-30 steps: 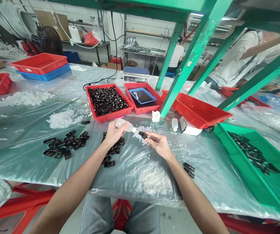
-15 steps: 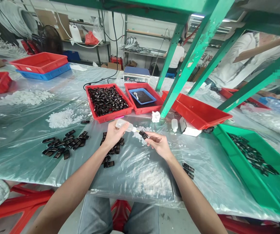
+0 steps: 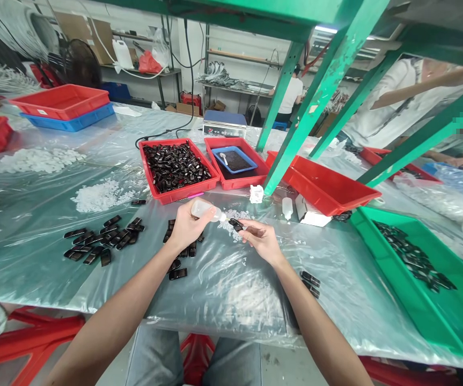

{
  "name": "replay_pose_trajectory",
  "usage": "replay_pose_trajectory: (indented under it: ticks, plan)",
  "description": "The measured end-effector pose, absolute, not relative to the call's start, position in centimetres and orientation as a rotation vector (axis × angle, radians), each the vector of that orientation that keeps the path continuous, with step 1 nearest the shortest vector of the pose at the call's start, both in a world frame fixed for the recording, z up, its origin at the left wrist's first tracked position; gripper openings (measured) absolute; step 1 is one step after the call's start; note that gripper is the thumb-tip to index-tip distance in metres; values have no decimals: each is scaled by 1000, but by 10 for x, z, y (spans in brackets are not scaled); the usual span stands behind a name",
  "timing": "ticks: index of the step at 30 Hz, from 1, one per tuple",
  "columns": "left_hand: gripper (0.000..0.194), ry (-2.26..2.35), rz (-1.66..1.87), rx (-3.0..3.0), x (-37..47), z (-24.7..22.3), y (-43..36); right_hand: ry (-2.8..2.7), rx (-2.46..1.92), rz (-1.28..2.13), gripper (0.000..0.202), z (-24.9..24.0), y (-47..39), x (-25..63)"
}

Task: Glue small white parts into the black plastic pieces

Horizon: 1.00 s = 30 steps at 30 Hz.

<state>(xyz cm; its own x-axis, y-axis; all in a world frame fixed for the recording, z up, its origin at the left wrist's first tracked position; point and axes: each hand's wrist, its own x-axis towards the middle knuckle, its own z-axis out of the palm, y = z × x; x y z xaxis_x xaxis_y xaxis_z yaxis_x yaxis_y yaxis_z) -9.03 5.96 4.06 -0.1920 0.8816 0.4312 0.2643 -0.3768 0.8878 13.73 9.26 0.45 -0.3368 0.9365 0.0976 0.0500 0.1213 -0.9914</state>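
My left hand (image 3: 189, 225) is closed around a translucent squeeze bottle (image 3: 206, 210), tilted so its nozzle points right. The nozzle tip is at a small black plastic part (image 3: 236, 224); whether it touches cannot be made out. Between thumb and fingers, my right hand (image 3: 261, 239) pinches that part from its right side. Behind and below the part lie small white pieces (image 3: 231, 231) scattered on the plastic-covered table (image 3: 231, 300). More black parts (image 3: 178, 274) lie near my left wrist, some hidden under it.
A loose pile of black parts (image 3: 102, 238) lies left; two or so (image 3: 310, 284) lie right. Ahead stand a red tray (image 3: 154, 197) full of black parts and a red tray (image 3: 241, 183) holding a blue one. A green post (image 3: 291, 128) and green bin (image 3: 404, 316) bound the right.
The view has shifted slightly. The bottle has tipped a little and its nozzle is closer to the black part. Both hands keep their holds.
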Motion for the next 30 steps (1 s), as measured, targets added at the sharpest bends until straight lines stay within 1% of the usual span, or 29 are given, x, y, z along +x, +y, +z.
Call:
replay_pose_trajectory:
  ticks: [10, 17, 30]
  plan:
    - [25, 1332, 1603, 1603, -91, 42, 59, -1579, -1013, 1330, 44, 4, 92, 138]
    - [23, 1314, 1603, 1534, -92, 41, 62, -1569, -1010, 1344, 45, 5, 92, 138]
    - [34, 1237, 1632, 1181, -87, 34, 68, -1517, -975, 1359, 46, 11, 91, 138]
